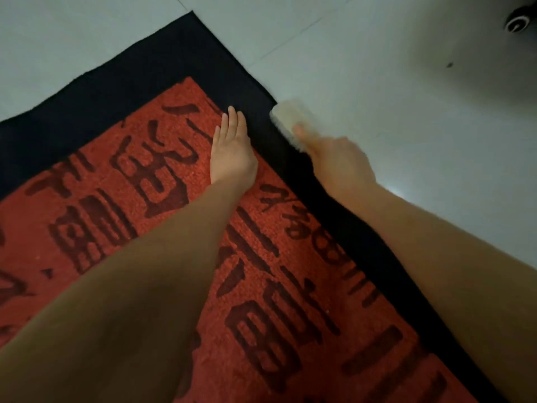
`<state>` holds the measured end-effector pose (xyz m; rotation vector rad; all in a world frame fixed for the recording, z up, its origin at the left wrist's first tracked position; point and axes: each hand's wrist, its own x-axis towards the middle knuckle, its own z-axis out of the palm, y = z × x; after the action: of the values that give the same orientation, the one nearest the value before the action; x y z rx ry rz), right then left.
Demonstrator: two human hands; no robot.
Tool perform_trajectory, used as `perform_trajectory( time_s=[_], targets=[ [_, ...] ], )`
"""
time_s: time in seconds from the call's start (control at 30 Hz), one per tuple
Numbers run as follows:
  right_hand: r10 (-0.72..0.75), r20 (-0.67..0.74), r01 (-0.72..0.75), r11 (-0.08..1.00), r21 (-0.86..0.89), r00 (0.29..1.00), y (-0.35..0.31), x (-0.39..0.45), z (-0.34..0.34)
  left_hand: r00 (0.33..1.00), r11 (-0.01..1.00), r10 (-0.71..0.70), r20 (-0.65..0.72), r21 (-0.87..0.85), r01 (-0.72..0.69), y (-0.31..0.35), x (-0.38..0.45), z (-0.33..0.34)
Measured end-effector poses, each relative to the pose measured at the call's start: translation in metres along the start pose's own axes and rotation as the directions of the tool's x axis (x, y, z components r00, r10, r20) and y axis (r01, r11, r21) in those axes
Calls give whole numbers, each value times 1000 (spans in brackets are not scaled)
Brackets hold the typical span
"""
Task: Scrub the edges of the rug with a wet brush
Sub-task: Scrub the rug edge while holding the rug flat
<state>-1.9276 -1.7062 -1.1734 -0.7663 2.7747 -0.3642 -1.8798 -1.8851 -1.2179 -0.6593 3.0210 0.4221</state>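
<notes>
Right hand (340, 158) grips brush (286, 119) at rug (145, 228) black border's outer edge; left hand (232, 149) flat, fingers straight and together, just inside border.

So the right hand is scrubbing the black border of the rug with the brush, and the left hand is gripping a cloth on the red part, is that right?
Not quite. The head view shows the left hand holding nothing: it lies flat, fingers straight, on the rug where the red field meets the black border. The rest stands: the right hand holds the pale brush at the rug's black border.
</notes>
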Motion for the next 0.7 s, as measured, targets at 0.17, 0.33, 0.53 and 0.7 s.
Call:
perform_trajectory(
  time_s=[0.17,0.33,0.53,0.7],
  targets=[
    [-33,16,32,997,72,999,-5,-61,-3,992,993,-117,43,18,116,16,-24,-17],
    [101,62,-105,993,51,993,45,-93,-14,978,994,9,206,107,-31,39,-93,2],
    [-39,127,30,997,73,991,26,-153,8,947,984,-22,320,174,-36,62,-85,-4],
    [327,-43,-311,926,212,944,67,-147,-17,921,991,47,386,100,-92,57,-83,3]
  ],
)
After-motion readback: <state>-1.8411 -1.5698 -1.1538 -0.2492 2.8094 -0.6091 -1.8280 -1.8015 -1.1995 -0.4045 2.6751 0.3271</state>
